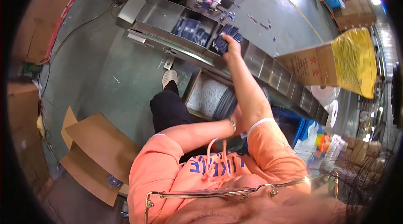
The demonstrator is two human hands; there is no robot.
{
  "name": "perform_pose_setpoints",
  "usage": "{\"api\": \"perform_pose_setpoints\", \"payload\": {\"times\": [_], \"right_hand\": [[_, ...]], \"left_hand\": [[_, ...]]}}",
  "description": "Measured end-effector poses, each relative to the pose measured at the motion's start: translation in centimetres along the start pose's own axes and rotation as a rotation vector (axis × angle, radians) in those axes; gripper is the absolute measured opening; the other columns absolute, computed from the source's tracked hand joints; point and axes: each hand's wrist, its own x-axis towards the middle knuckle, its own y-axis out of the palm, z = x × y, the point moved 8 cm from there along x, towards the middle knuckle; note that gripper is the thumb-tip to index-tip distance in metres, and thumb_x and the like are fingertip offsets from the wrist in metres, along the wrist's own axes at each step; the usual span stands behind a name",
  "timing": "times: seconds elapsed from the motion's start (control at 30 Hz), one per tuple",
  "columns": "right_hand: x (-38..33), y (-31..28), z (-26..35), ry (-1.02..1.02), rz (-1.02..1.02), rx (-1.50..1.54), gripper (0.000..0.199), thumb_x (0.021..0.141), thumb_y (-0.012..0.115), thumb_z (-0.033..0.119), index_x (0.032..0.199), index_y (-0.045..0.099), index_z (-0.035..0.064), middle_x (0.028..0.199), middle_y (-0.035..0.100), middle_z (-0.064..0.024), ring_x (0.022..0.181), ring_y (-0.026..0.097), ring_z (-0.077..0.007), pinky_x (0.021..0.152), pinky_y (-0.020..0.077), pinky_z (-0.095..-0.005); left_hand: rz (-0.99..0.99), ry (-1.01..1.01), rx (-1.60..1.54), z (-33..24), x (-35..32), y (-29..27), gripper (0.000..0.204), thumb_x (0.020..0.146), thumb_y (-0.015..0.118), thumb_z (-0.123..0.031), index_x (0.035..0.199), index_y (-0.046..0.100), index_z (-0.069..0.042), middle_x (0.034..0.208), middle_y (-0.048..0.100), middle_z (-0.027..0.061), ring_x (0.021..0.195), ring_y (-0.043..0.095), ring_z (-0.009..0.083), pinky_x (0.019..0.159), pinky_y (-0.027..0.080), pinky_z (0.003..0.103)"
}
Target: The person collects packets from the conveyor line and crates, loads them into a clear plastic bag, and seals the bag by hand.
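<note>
Fingers of the right hand (232,48), head view, closed round dark packets (226,33) at the right end of the metal tray (156,14); left hand (238,120), grip hidden, near the box (191,89). Work seems unfinished: packets mid-tray (189,30), others (226,103) boxed.

A head-worn fisheye camera faces steeply down, past eyeglasses (201,194) at close range, toward the wearer's hands (232,48) and floor (126,77).
</note>
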Motion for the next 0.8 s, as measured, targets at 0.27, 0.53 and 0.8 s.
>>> {"api": "perform_pose_setpoints", "payload": {"times": [0.27,0.53,0.8], "right_hand": [[-16.0,-16.6,11.0,-0.152,0.08,-0.315,0.038,0.065,0.067,-0.002,0.102,0.058,0.003,0.09,0.062,-0.0042,0.08,0.061,-0.0171,0.074,0.05,-0.0331],[-21.0,-19.7,7.1,-0.703,0.198,-1.825,0.068,0.054,0.074,0.004,0.117,0.05,0.0152,0.105,0.055,-0.0138,0.1,0.053,-0.0315,0.083,0.0436,-0.0407],[-19.0,-21.2,5.4,-0.328,0.346,-1.947,0.089,0.052,0.082,0.021,0.131,0.04,0.015,0.123,0.044,-0.0186,0.113,0.045,-0.0313,0.092,0.0387,-0.0435]], "left_hand": [[0.518,-0.544,0.8,5.5,-0.8,-1.7,0.041,0.079,0.058,-0.04,0.114,0.055,-0.019,0.126,0.042,0.0259,0.109,0.049,0.0397,0.088,0.042,0.048],[0.072,-0.144,0.772,7.6,-0.9,-2.4,0.044,0.066,0.051,0.004,0.11,0.052,0.003,0.091,0.054,0.0193,0.085,0.054,0.036,0.076,0.046,0.042],[0.098,-0.226,0.761,7.2,-2.2,-2.0,0.066,0.068,0.051,0.005,0.131,0.04,-0.009,0.087,0.054,0.0098,0.071,0.053,0.0204,0.065,0.046,0.029]]}}
